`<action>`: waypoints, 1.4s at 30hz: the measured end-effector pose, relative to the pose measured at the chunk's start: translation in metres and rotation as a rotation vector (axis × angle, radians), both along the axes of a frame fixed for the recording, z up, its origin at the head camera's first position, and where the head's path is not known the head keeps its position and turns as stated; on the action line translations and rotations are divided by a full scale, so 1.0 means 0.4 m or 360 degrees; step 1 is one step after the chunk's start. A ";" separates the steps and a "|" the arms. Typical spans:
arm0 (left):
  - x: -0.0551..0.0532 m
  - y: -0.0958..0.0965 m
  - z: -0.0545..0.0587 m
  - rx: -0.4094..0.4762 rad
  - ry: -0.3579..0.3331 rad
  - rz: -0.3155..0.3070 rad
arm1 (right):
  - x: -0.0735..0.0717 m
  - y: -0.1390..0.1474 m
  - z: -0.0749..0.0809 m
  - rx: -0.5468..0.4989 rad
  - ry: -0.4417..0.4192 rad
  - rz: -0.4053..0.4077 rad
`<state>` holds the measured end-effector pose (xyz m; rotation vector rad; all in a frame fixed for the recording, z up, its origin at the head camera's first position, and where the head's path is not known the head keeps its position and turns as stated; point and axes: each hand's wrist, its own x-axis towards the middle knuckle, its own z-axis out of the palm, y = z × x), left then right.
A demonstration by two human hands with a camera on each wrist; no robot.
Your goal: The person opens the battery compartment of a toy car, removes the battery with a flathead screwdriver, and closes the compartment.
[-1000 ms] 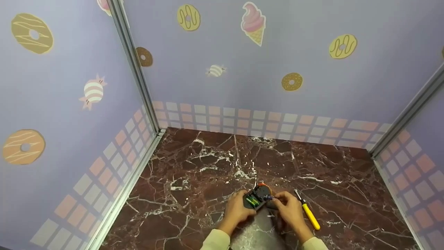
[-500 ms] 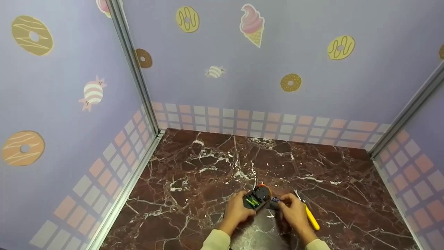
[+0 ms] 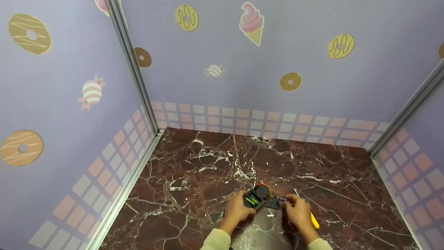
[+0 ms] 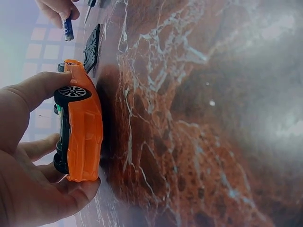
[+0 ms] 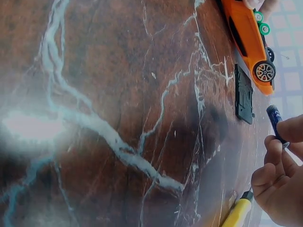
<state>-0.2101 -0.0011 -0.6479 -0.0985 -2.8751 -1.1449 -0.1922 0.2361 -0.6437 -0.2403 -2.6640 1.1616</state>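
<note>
My left hand (image 3: pixel 237 207) grips an orange toy car (image 4: pixel 85 137), thumb near one wheel and fingers at the other end. The car is turned over, its black underside facing up. In its uncovered battery compartment lie green batteries (image 3: pixel 252 201). To the right, my right hand (image 3: pixel 299 212) pinches a dark blue battery (image 5: pixel 273 118) between thumb and fingers, apart from the car. Beneath that battery and beside the car, a black battery cover (image 5: pixel 244 94) lies on the tabletop.
A yellow-handled screwdriver (image 3: pixel 314 221) lies just right of my right hand, partly hidden by it. The dark red marbled tabletop (image 3: pixel 208 166) is bounded by patterned wall panels (image 3: pixel 222 86) at the back and both sides.
My right hand has moved right, carrying the blue battery from the car's compartment to over the battery cover, and now hides more of the screwdriver. The left hand and car stay nearly still.
</note>
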 end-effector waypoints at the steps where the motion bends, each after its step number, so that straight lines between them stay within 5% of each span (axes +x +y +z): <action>1: 0.000 -0.001 0.000 -0.0002 0.0003 0.0002 | 0.000 0.002 -0.002 0.0024 0.0003 -0.0004; 12: 0.000 -0.008 -0.006 0.0012 -0.0007 0.0012 | 0.009 0.021 -0.018 0.0273 -0.0019 -0.0035; 42: -0.001 -0.003 0.003 0.0004 -0.0025 0.0001 | 0.008 0.035 -0.034 0.0291 -0.0128 -0.0047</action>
